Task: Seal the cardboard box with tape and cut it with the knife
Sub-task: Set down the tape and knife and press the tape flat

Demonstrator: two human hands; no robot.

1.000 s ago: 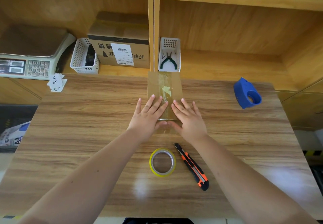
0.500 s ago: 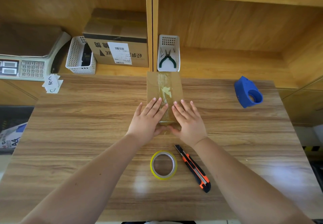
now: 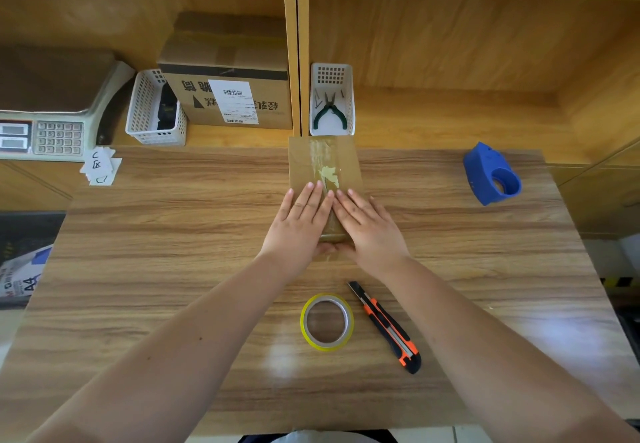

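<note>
A small brown cardboard box lies at the back middle of the wooden table, with glossy tape running along its top seam. My left hand and my right hand lie flat on the near half of the box, fingers pointing away and nearly touching over the seam, thumbs down on its near face. A roll of yellow-edged tape lies flat on the table near me. Just right of it rests an orange and black utility knife, tip pointing away to the left.
A blue tape dispenser stands at the back right of the table. On the shelf behind are a white basket with pliers, a larger labelled carton, another white basket and a weighing scale. Paper slips lie at back left.
Both hands have slid a little further away along the box top and drawn closer together, fingertips now almost meeting over the taped seam. Tape roll and knife have stayed put.
</note>
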